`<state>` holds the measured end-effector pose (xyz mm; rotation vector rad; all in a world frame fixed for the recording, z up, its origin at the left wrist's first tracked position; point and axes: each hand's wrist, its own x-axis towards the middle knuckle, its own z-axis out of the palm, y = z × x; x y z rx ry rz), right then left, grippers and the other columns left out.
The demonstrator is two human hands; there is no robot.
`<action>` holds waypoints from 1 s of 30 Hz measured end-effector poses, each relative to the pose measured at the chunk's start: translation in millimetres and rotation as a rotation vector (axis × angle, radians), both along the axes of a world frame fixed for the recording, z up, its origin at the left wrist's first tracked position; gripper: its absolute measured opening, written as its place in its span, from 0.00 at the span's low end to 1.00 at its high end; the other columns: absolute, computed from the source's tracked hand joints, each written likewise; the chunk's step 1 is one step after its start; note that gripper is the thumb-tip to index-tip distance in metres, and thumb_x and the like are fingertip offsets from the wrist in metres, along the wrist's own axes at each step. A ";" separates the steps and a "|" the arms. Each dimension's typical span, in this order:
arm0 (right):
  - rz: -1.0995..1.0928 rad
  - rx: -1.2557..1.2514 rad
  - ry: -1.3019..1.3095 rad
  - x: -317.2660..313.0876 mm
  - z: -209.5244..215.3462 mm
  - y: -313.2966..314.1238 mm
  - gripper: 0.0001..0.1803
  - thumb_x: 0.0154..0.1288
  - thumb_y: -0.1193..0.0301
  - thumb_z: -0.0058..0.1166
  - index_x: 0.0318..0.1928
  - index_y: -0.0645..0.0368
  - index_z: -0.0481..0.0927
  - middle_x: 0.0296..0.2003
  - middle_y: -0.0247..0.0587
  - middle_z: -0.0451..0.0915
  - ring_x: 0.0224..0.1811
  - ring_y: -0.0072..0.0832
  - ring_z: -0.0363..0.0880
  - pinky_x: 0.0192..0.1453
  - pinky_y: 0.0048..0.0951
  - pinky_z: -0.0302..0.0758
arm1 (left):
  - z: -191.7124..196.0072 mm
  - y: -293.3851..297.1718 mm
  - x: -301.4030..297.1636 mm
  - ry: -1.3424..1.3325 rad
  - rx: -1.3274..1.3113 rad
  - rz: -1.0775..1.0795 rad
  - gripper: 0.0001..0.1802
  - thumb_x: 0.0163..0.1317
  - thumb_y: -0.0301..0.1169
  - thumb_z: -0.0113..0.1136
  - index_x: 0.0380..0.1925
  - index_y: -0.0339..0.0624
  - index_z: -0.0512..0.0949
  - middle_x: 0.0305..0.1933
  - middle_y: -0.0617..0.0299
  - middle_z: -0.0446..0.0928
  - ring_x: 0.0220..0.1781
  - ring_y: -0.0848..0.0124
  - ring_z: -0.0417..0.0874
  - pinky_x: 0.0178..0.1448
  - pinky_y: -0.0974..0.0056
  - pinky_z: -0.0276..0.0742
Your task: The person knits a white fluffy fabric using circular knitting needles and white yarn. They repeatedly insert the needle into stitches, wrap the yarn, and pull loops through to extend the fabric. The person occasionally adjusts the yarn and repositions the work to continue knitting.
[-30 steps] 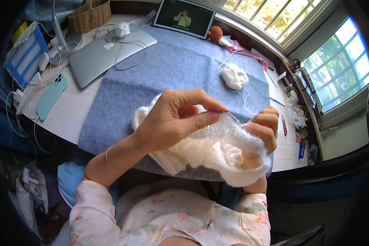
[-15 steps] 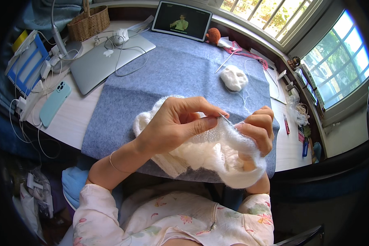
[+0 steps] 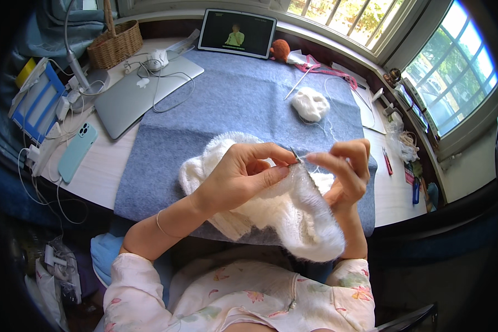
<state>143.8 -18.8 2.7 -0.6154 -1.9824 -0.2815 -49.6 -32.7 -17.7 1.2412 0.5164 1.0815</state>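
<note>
Nearest the camera, a white fluffy knitted piece (image 3: 293, 216) hangs over the table's near edge and lies partly on the grey felt mat (image 3: 238, 105). Both hands work at its upper edge. The left hand (image 3: 243, 177) rests on the knitting, fingers curled, with thumb and forefinger pressed together on a thin metal knitting needle (image 3: 296, 156) at the fabric's edge. The right hand (image 3: 346, 171) is just beside it, fingers bent, its forefinger and thumb pinched at the needle tip, where a strand of white yarn runs; whether they grip the needle or the yarn cannot be told. The two hands' fingertips are nearly touching.

Further out on the mat lies a small white yarn ball (image 3: 310, 104), well apart from the hands, with a loose needle (image 3: 299, 84) beside it. To the left, off the mat, lie a pale blue phone (image 3: 77, 152) and a closed silver laptop (image 3: 141, 94) with white cables across it. At the far edge stand a wicker basket (image 3: 115, 45), a tablet (image 3: 237, 33) with its screen lit, and an orange ball (image 3: 280, 48).
</note>
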 end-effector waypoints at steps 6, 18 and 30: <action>0.013 -0.011 0.016 -3.6 -0.8 -9.4 0.20 0.27 0.59 0.62 0.29 0.50 0.84 0.24 0.26 0.67 0.28 0.24 0.61 0.32 0.24 0.59 | -1.9 7.7 -5.6 -0.137 -0.094 -0.052 0.08 0.56 0.27 0.59 0.36 0.39 0.78 0.34 0.61 0.78 0.36 0.79 0.77 0.42 0.74 0.74; 0.174 -0.036 -0.081 -7.7 -2.4 14.5 0.27 0.47 0.51 0.53 0.38 0.62 0.77 0.32 0.42 0.73 0.34 0.37 0.69 0.38 0.33 0.67 | -6.3 2.4 2.0 -0.165 -0.029 -0.102 0.07 0.59 0.25 0.56 0.37 0.37 0.75 0.35 0.65 0.76 0.35 0.82 0.76 0.38 0.77 0.73; 0.011 0.091 0.047 -5.7 -3.9 8.2 0.17 0.43 0.56 0.58 0.22 0.57 0.75 0.13 0.29 0.63 0.17 0.24 0.59 0.31 0.27 0.53 | -1.6 -2.4 0.2 0.004 0.027 0.051 0.09 0.57 0.21 0.56 0.39 0.36 0.78 0.38 0.61 0.77 0.38 0.78 0.77 0.43 0.74 0.74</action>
